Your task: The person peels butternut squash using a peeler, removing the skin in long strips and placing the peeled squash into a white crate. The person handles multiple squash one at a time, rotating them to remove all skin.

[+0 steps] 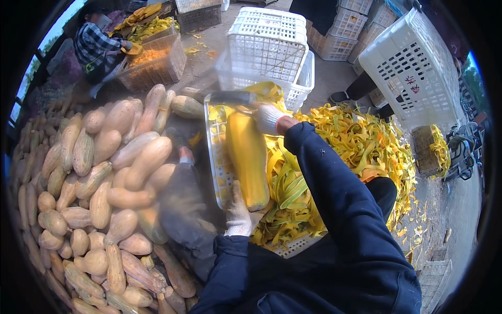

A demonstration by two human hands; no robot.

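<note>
A long, peeled yellow squash (247, 161) lies lengthwise before me, over a white plastic crate (220, 178) filled with yellow and green peel strips (292, 184). My left hand (238, 214), in a pale knitted glove, holds the squash at its near end, thumb along its side. My right hand (270, 119), also gloved, is at the squash's far end. It grips a blurred peeling tool (231, 98) that has a broad, dark-looking blade. The blade lies across the crate's far left corner, and its exact contact with the squash cannot be made out.
Unpeeled tan squashes (117, 188) are heaped to the left. More peel (353, 137) is piled on the right. White crates (270, 43) stand ahead; another crate (411, 70) is at upper right. A person (96, 47) works beside a crate of orange shreds (151, 59).
</note>
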